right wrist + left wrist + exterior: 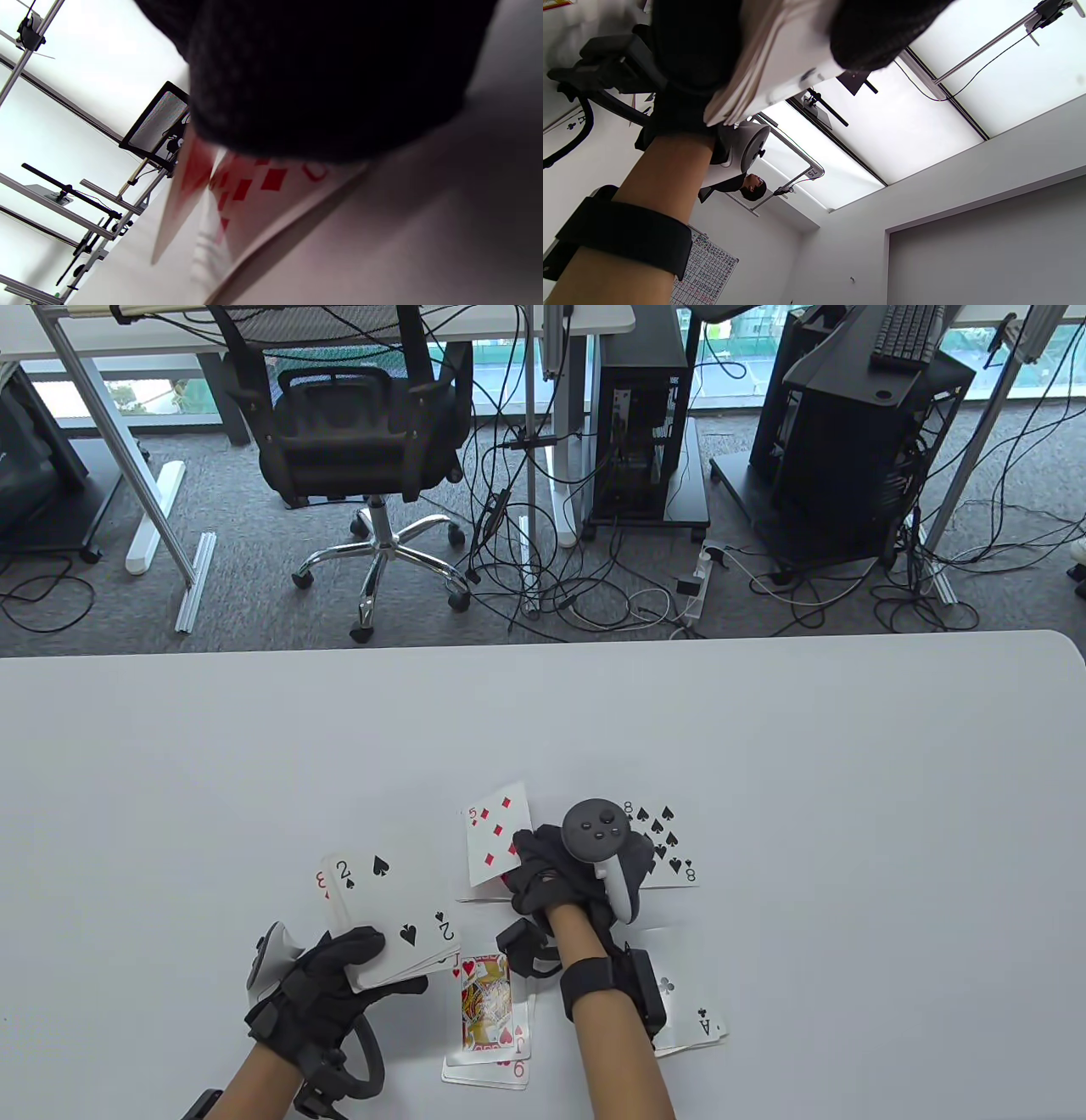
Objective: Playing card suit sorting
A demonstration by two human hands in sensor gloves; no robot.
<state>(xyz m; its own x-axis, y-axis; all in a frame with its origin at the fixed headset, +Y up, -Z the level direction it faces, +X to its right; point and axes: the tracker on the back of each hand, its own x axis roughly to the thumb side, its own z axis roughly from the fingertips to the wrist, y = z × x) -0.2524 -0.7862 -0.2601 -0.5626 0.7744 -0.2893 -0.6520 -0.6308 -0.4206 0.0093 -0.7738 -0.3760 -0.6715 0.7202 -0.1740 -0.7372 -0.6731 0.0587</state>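
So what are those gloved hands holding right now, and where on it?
The left hand grips a deck of cards, two of spades on top, by its near end. The right hand holds the five of diamonds by its near right corner.

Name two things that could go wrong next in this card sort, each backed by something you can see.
1. The right hand holds the 5 of diamonds tilted up beside the 8 of spades; released carelessly, it might land on the wrong pile.
2. The left hand grips a fanned stack with the 2 of spades on top; the loose fan could slip onto the jack of hearts below.
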